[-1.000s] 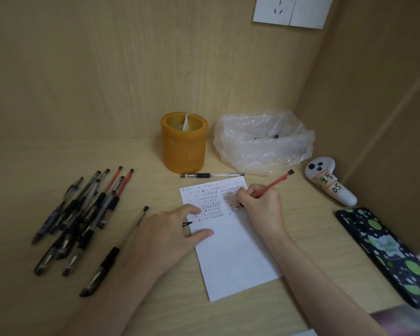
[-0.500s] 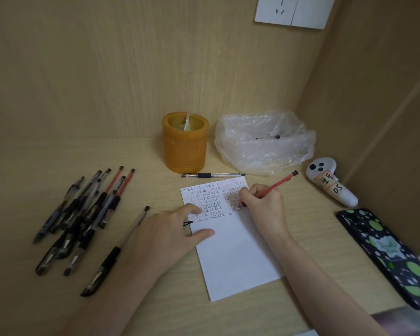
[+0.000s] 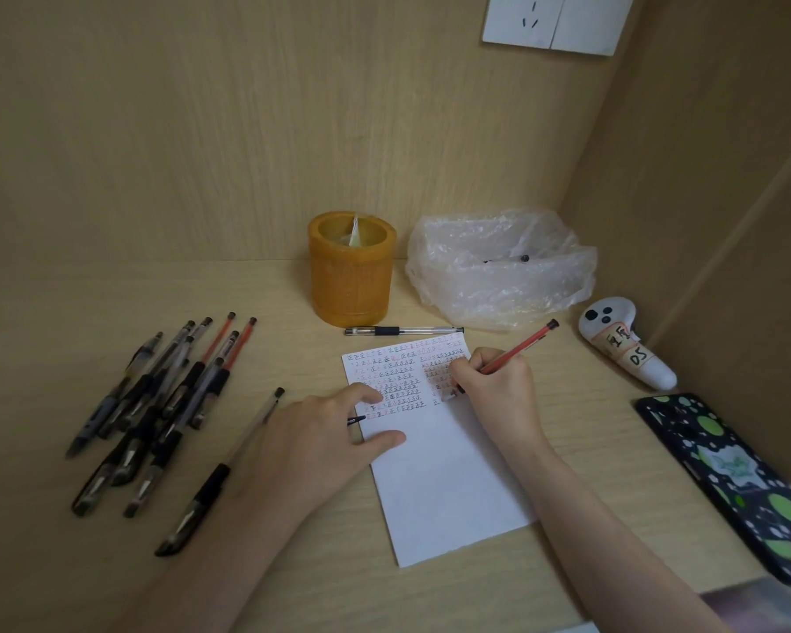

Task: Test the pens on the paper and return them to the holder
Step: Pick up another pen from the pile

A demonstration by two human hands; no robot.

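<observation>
My right hand grips a red pen with its tip on the white paper, among rows of red and black marks in the upper part. My left hand lies flat on the paper's left edge, and a small black pen cap pokes out from under its fingers. The orange holder stands behind the paper. A clear pen with a black grip lies between holder and paper. Several capped pens are heaped at the left, one black pen apart beside my left wrist.
A crumpled clear plastic bag with a pen inside sits right of the holder. A white controller lies near the right wall. A phone in a dark green-spotted case rests at the right front. Wooden walls close the back and right.
My right hand has shifted slightly on the paper with the red pen as it writes. My left hand and the other pens have stayed put.
</observation>
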